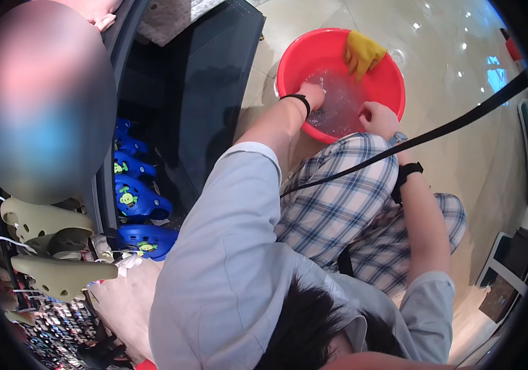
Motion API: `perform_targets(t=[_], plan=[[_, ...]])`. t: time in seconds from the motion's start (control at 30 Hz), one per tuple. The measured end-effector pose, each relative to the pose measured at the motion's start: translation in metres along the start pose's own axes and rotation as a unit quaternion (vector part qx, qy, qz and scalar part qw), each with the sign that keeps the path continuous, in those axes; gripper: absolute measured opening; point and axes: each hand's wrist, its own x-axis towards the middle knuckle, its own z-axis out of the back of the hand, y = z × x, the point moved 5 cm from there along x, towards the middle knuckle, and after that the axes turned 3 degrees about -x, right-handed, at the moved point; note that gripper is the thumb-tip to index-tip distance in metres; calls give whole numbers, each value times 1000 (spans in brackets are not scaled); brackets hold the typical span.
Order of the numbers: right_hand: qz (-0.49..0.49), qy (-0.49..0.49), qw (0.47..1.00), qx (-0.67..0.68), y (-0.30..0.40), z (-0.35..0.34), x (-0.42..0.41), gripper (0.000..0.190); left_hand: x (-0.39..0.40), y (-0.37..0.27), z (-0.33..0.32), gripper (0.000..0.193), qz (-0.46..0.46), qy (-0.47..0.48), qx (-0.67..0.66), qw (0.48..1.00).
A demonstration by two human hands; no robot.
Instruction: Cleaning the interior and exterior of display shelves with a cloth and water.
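Note:
A red plastic basin (294, 60) stands on the floor in front of my knees, with cloudy water (340, 101) in its bottom. My left hand (312, 95) reaches into the water at the basin's left side; its fingers are hidden, so what it may hold cannot be seen. Over the near right part of the basin hangs my right hand (377, 118), fingers curled inward beside the rim. I cannot tell whether anything is between them. A yellow rubber glove (363, 53) is draped over the far rim, its fingers hanging inside.
Left of the basin is a dark glossy display panel (213, 60). Blue clogs (141, 199) and olive clogs (62, 275) hang on racks at the left. A black strap (430, 129) crosses the view. Another person's hand (104, 21) shows at upper left. Glossy tiles (453, 92) cover the floor.

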Motion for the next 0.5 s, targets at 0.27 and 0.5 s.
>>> perform_targets(t=[0.27,0.5], plan=[[8,-19,999,-24,-8,4,0,11,15,-5,13,34,-24,-121,-171,978],[10,-33,999,-21,-5,4,1,12,11,-1,20,33,15,-135,-325,936]])
